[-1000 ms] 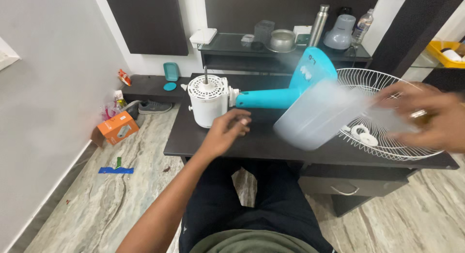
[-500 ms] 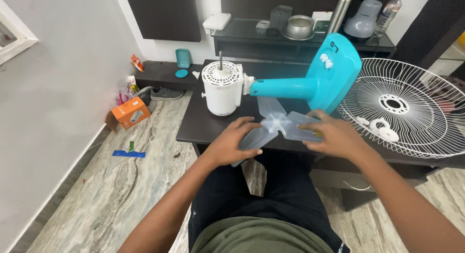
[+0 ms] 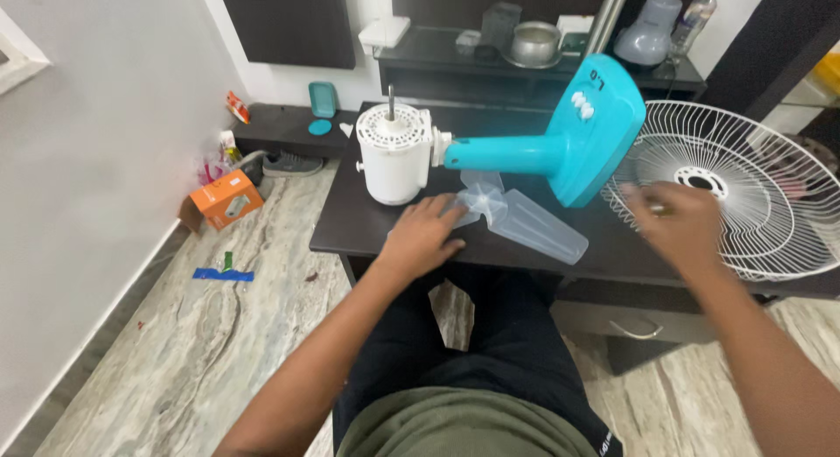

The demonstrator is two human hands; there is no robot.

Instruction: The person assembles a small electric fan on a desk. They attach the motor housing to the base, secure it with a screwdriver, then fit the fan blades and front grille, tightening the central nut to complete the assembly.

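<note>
A clear plastic fan blade (image 3: 523, 219) lies on the dark table (image 3: 359, 225). My left hand (image 3: 424, 234) rests on the blade's left wing, fingers spread over it. My right hand (image 3: 678, 221) hovers further right, over the edge of the white wire fan grille (image 3: 752, 186), blurred and holding nothing that I can see. Behind the blade lies the fan body: a white motor housing (image 3: 394, 155) with its shaft pointing up, joined to a turquoise stand (image 3: 560, 142).
A dark shelf (image 3: 525, 67) behind the table holds a steel pot, a steel bottle, a grey jar and a water bottle. On the marble floor at the left lie an orange box (image 3: 221, 199), a blue strip and shoes. A drawer sits under the table's right side.
The blade went from my right hand in the air down onto the table. My left hand came onto it. My right hand let go and moved right, toward the grille.
</note>
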